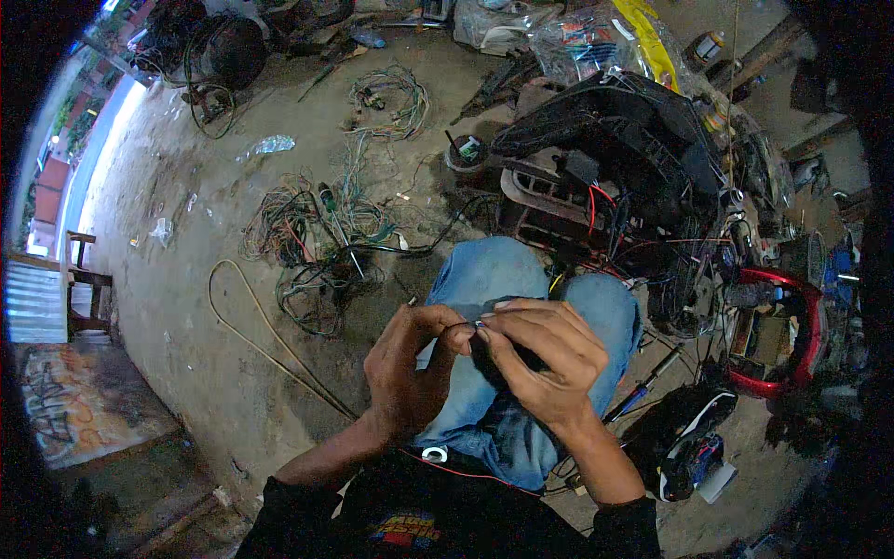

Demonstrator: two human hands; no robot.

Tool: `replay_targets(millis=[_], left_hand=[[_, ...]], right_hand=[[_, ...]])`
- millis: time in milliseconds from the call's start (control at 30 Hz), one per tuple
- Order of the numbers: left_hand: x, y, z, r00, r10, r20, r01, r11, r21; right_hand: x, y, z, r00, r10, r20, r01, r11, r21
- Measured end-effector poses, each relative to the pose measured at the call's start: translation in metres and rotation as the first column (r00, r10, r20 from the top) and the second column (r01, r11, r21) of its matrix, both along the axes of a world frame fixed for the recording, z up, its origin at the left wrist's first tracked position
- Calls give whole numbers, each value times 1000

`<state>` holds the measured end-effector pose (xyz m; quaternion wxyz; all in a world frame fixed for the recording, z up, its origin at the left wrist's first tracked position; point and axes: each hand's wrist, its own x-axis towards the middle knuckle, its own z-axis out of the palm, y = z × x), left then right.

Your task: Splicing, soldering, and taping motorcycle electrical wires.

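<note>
Both hands meet over my lap with their fingertips nearly touching. My left hand [410, 359] is closed in a pinch; what it holds is hidden by the fingers. Between the thumb and forefinger of my right hand [549, 354] shows a small, pale, shiny piece [479, 324], too small to name. Below them, on my lap by the shirt hem, lies a white ring-shaped roll [435, 455]. A thin red wire [484, 478] runs from near it across my jeans [489, 270].
Ahead lie a tangled wire bundle [279, 219], a screwdriver [326, 197] and a coiled harness [410, 98]. Black vehicle bodywork [605, 121] with loose wires stands at front right. A red curved frame [808, 335], soldering-iron-like tool [643, 387] and shoe [689, 447] are right; a cord loop [265, 331] is left.
</note>
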<state>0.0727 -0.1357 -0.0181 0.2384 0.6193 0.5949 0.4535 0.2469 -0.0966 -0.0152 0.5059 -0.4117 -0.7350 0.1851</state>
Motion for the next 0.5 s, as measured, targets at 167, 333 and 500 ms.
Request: replay_targets(millis=[167,333,500], left_hand=[[6,0,-5,981,-26,190,27,1000,0],[15,-1,-7,938,-26,344,29,1000,-2],[23,-1,-6,929,-13,369,-5,999,47]], right_hand=[[1,-2,0,1000,5,-24,-5,1000,6],[0,-2,-1,997,-4,-72,3,1000,-12],[2,-2,-1,996,-16,-83,13,999,-37]])
